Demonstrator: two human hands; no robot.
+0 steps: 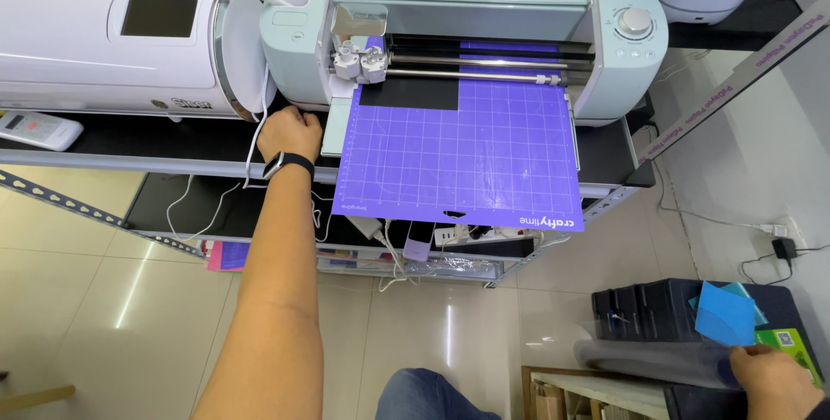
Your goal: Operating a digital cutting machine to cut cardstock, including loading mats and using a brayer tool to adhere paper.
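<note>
The purple cutting mat (pixel 462 156) lies flat, fed into the mouth of the pale green cutting machine (pixel 467 35), its long axis running from the machine out toward the person; the near edge hangs past the black shelf (pixel 173 147) over the floor. A black sheet (pixel 408 93) sits on the mat's far left corner, just under the machine's cutting carriage (pixel 361 61). The left hand (pixel 290 133), with a dark watch (pixel 288 163) on the wrist, is curled into a loose fist resting at the machine's front left corner, just beside the mat's left edge but not touching it. The right hand (pixel 774 377) is well apart, low at the right, fingers closed on a clear plastic sheet (pixel 648 359), with a blue square piece (pixel 724 314) just above it. A white appliance (pixel 112 39) stands to the left of the machine.
</note>
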